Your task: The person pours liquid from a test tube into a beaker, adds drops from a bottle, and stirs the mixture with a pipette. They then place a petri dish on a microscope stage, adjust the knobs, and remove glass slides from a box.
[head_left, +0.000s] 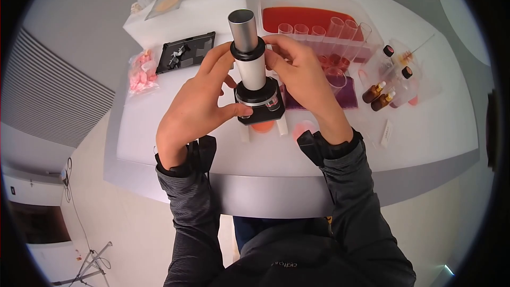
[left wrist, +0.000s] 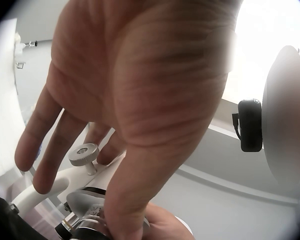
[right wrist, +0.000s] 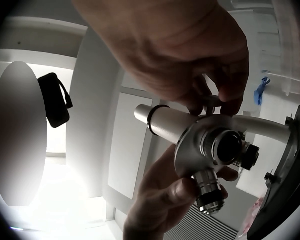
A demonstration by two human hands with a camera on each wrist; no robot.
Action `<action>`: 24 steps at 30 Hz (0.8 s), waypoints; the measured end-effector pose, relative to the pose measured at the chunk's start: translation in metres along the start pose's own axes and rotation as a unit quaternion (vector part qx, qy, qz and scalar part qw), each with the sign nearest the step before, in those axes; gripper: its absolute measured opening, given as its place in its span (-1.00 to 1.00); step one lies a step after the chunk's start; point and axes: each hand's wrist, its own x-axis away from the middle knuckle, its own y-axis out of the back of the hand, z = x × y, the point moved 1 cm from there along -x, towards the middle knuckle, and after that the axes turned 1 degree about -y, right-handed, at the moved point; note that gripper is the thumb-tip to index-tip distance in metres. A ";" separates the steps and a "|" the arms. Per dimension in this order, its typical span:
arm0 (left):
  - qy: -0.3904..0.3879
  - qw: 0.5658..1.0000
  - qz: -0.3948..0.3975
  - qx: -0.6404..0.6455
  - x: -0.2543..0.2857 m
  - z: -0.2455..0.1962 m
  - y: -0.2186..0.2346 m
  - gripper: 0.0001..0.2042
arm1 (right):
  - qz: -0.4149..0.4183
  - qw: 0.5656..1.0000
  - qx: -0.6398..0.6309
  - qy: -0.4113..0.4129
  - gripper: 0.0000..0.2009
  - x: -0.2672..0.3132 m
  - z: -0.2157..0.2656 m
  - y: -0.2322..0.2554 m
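Note:
A white and black microscope (head_left: pixel 251 73) with a silver upper tube stands upright before me. My left hand (head_left: pixel 194 98) is at its left side, thumb touching an objective lens (right wrist: pixel 209 194) on the round turret. In the left wrist view the outer fingers extend loosely, and a ridged metal focus knob (left wrist: pixel 84 154) sits near them. My right hand (head_left: pixel 303 72) is at the other side, thumb and fingers bent in beside the tube. In the right wrist view its fingertips pinch a small metal knob (right wrist: pixel 209 103). The black stage (head_left: pixel 260 114) lies below the turret.
Behind on the right are a tub of red liquid (head_left: pixel 303 18), several clear tubes (head_left: pixel 336 27) and a purple rack (head_left: pixel 348 98). Dropper bottles (head_left: pixel 374 92) stand further right. A black tray (head_left: pixel 196 50) and a bag of pink pieces (head_left: pixel 142 74) lie left.

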 end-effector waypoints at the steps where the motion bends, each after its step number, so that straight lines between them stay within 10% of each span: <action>1: 0.001 1.000 -0.001 -0.001 0.000 0.000 0.000 -0.12 | -0.003 1.000 -0.010 0.005 -0.74 0.000 -0.001 -0.001; 24: -0.008 1.000 -0.005 -0.019 0.001 0.003 -0.002 -0.12 | 0.024 0.994 -0.041 -0.097 -0.69 0.000 0.008 0.003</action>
